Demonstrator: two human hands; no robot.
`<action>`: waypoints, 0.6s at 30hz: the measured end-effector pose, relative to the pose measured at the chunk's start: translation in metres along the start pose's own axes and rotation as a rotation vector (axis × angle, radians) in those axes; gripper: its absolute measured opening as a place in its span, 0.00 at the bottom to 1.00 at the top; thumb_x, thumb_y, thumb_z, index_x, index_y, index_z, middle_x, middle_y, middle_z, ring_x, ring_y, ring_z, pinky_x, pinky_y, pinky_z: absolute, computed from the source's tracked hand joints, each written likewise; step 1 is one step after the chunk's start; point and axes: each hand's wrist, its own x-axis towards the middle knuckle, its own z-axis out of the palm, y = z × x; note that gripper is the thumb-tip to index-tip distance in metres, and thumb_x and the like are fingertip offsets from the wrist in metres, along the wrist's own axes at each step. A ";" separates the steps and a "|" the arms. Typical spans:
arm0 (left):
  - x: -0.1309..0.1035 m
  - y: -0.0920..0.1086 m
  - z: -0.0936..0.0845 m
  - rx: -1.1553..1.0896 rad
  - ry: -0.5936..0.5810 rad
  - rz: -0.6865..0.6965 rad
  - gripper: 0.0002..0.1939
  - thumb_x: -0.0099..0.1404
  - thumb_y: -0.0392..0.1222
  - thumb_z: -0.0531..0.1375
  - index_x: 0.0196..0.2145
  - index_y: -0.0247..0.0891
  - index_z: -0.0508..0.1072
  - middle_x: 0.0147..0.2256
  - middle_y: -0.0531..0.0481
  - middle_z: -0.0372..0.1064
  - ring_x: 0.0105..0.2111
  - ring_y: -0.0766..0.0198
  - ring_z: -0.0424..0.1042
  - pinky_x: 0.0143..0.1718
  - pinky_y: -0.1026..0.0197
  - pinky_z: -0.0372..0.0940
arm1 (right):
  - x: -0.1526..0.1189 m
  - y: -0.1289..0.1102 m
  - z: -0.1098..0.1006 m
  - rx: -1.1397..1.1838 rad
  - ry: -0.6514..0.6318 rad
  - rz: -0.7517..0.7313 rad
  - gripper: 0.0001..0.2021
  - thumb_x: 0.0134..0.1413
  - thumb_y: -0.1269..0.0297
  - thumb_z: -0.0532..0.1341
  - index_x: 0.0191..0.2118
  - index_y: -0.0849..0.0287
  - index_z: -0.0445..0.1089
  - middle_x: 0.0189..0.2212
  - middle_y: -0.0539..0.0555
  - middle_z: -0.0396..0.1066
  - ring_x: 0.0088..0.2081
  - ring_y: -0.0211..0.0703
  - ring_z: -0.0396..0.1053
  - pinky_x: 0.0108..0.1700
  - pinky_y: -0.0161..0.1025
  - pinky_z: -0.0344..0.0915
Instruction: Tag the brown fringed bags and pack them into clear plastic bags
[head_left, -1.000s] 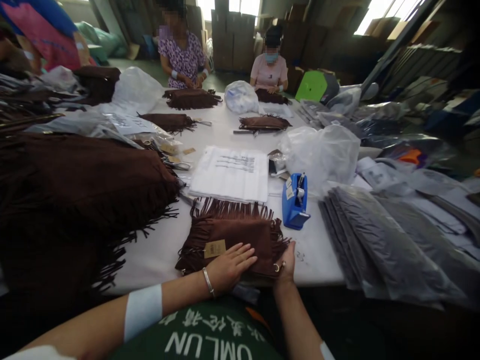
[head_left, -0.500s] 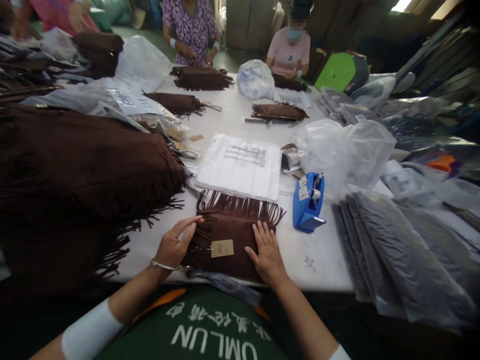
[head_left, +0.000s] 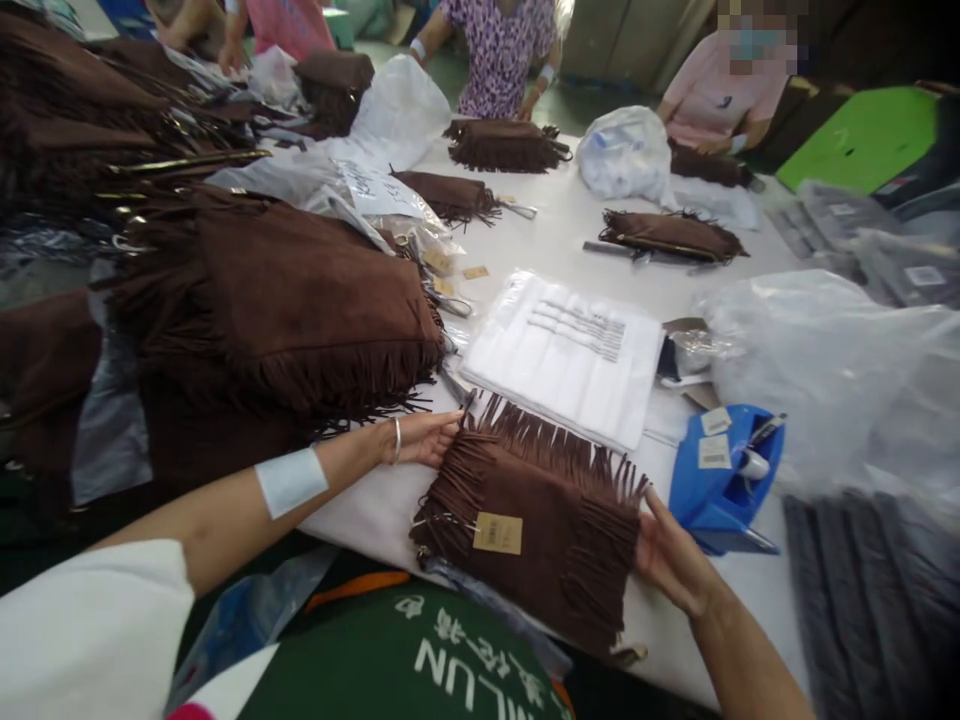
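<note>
Shifted outward since half a second ago, the right hand (head_left: 675, 560) now grasps a brown bag's (head_left: 555, 530) right edge; the left hand (head_left: 426, 440) touches its far-left corner, grip unclear. The bag lies along the white tabletop's (head_left: 544, 235) near side, a person (head_left: 499, 60) in purple print opposite. White letters "LUN" mark a green garment (head_left: 360, 640); strips fringe the suede-like bag.

"What's on the white counter (head_left: 544, 250) between the left hand (head_left: 427, 438) and the right hand (head_left: 667, 550)?"

"A brown fringed bag (head_left: 555, 575), at the near edge."

"Straight beyond it?"

"A white stack in clear plastic (head_left: 555, 370)."

"And by the right hand?"

"A blue tape dispenser (head_left: 691, 490) just beyond, dark grey packets (head_left: 855, 600) to its right."

"Left hand's side?"

"A heap of brown bags (head_left: 315, 270), beyond it and leftward."
</note>
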 end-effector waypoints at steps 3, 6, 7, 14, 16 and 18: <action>0.027 0.015 0.004 -0.048 -0.149 -0.069 0.28 0.61 0.59 0.59 0.43 0.27 0.73 0.43 0.38 0.72 0.43 0.57 0.72 0.49 0.57 0.64 | 0.021 -0.018 0.025 0.026 -0.161 0.142 0.25 0.62 0.48 0.51 0.52 0.66 0.67 0.46 0.63 0.70 0.49 0.47 0.68 0.55 0.44 0.63; 0.049 0.023 0.010 -0.104 -0.210 -0.079 0.27 0.62 0.56 0.59 0.45 0.26 0.72 0.43 0.39 0.72 0.42 0.58 0.72 0.52 0.58 0.62 | 0.038 -0.030 0.033 0.039 -0.236 0.135 0.25 0.62 0.47 0.50 0.55 0.62 0.65 0.47 0.60 0.70 0.49 0.46 0.68 0.57 0.45 0.61; 0.055 0.025 0.011 -0.114 -0.223 -0.084 0.27 0.62 0.55 0.59 0.46 0.25 0.72 0.43 0.40 0.73 0.41 0.58 0.73 0.52 0.58 0.63 | 0.042 -0.032 0.032 0.037 -0.254 0.121 0.26 0.62 0.47 0.49 0.55 0.61 0.64 0.47 0.60 0.70 0.49 0.46 0.68 0.57 0.46 0.60; 0.083 0.033 0.014 -0.074 -0.430 -0.090 0.30 0.58 0.59 0.61 0.45 0.27 0.72 0.43 0.40 0.72 0.42 0.57 0.73 0.53 0.57 0.62 | 0.061 -0.043 0.029 -0.088 -0.310 0.110 0.33 0.59 0.39 0.45 0.57 0.60 0.62 0.48 0.60 0.69 0.51 0.47 0.66 0.60 0.46 0.55; 0.084 0.037 0.017 -0.019 -0.433 -0.070 0.32 0.56 0.62 0.61 0.44 0.28 0.73 0.42 0.41 0.73 0.43 0.55 0.72 0.53 0.56 0.62 | 0.064 -0.046 0.033 -0.164 -0.308 0.086 0.36 0.59 0.37 0.42 0.58 0.61 0.60 0.49 0.62 0.68 0.53 0.48 0.65 0.61 0.47 0.53; 0.076 0.043 0.026 0.092 -0.412 -0.027 0.33 0.54 0.64 0.61 0.44 0.30 0.73 0.42 0.41 0.72 0.45 0.54 0.71 0.53 0.55 0.62 | 0.061 -0.050 0.038 -0.281 -0.319 0.021 0.38 0.58 0.36 0.40 0.59 0.62 0.60 0.51 0.62 0.67 0.55 0.50 0.63 0.62 0.48 0.51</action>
